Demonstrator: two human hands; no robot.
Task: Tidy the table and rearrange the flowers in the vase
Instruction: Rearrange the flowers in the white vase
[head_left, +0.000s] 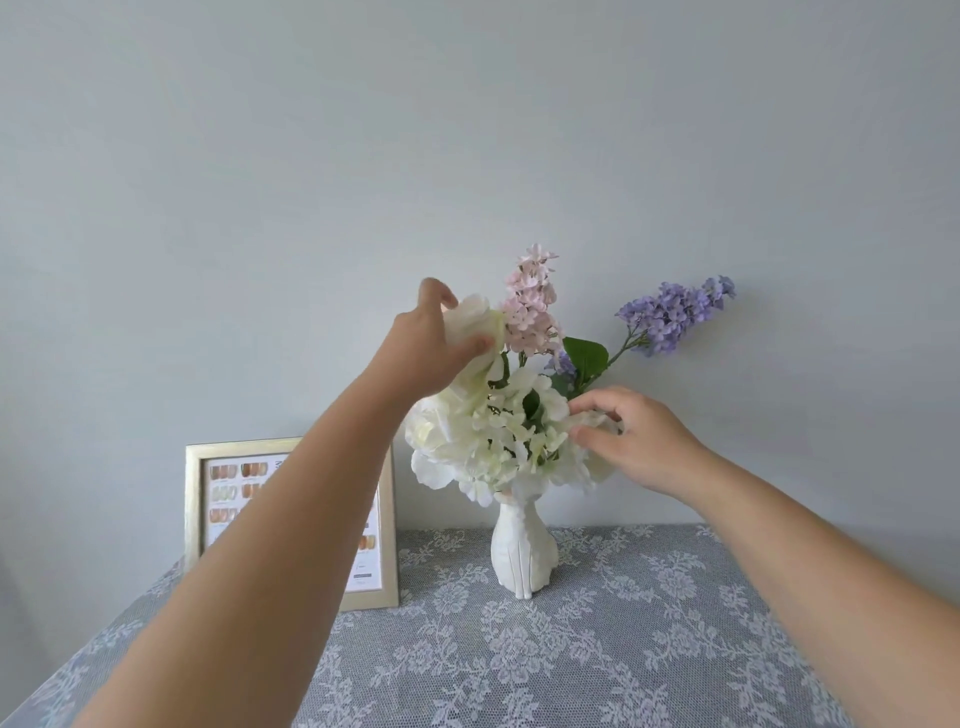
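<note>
A white vase (523, 555) stands on the table near the wall and holds a bunch of flowers. White hydrangea blooms (498, 431) fill its lower part. A pink lilac sprig (530, 304) rises at the middle and a purple lilac sprig (670, 314) leans out to the right. My left hand (434, 345) grips a white rose (475, 322) at the upper left of the bunch, thumb and fingers around its head. My right hand (631, 439) pinches a white bloom (589, 418) at the bunch's right side.
A framed chart (291, 519) in a pale frame leans against the wall left of the vase, partly behind my left forearm. A blue-grey lace cloth (597, 649) covers the table. The plain wall is close behind the flowers.
</note>
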